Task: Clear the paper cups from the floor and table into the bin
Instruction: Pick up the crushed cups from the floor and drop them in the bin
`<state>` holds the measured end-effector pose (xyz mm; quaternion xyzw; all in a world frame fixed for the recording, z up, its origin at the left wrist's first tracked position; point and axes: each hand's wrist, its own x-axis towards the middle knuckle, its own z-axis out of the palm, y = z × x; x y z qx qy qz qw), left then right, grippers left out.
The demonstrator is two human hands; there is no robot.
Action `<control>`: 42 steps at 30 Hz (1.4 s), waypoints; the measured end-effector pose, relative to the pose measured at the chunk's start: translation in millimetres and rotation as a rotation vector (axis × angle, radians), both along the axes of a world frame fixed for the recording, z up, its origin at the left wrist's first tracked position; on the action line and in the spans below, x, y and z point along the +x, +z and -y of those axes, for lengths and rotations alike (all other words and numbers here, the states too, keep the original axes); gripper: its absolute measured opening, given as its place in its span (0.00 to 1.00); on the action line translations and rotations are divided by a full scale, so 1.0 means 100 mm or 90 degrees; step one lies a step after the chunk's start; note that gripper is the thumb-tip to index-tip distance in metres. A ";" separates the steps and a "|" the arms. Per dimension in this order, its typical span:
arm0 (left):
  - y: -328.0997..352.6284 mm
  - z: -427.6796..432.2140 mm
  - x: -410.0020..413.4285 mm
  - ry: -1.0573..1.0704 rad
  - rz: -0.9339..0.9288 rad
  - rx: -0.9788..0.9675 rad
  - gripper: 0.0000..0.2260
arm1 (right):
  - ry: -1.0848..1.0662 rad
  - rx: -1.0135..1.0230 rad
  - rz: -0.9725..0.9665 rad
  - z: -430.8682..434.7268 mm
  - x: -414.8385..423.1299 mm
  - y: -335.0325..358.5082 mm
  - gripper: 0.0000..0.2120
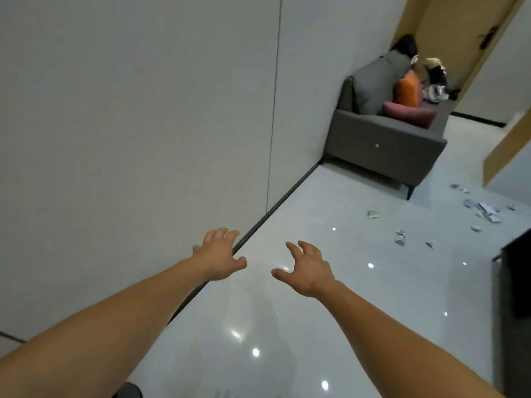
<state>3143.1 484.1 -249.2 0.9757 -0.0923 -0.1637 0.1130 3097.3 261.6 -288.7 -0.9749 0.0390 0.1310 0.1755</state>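
Over glossy floor [330, 326], both hands' fingers [301, 249] spread, empty

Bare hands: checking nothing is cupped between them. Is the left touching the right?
Apart. The head view shows glossy white floor between the bare left hand and bare right hand, both empty.

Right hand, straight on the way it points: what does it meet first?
Likely the dark baseboard at the foot of the wall; the right hand is open and nothing shows in between. Depth is unclear.
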 end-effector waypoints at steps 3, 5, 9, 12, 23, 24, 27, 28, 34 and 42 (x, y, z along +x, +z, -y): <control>0.07 0.56 0.07 -0.066 0.000 0.011 0.35 | -0.069 0.010 0.023 0.54 -0.12 0.09 0.41; 0.10 0.90 0.15 -0.106 -0.001 0.025 0.35 | -0.117 0.020 0.031 0.86 -0.19 0.13 0.41; 0.12 1.56 0.31 -0.183 0.001 0.028 0.35 | -0.205 0.029 0.032 1.42 -0.32 0.14 0.41; 0.10 2.04 0.44 -0.236 -0.004 0.018 0.35 | -0.265 0.038 0.022 1.79 -0.36 0.10 0.41; -0.02 3.59 1.58 -0.344 -0.029 -0.053 0.35 | -0.407 0.028 0.012 3.06 0.36 0.02 0.42; -0.02 3.73 1.71 -0.349 -0.031 -0.060 0.35 | -0.415 0.025 0.008 3.16 0.46 0.01 0.42; -0.01 4.13 2.07 -0.380 -0.033 -0.063 0.35 | -0.446 0.024 0.004 3.47 0.71 0.00 0.42; -0.02 4.27 2.17 -0.389 -0.032 -0.062 0.35 | -0.456 0.027 0.004 3.58 0.78 -0.01 0.42; -0.12 5.20 2.58 -0.431 -0.067 -0.049 0.35 | -0.492 0.048 -0.014 4.34 1.11 -0.09 0.42; -0.19 6.79 3.04 -0.431 -0.058 -0.059 0.34 | -0.477 0.048 -0.017 5.91 1.71 -0.25 0.41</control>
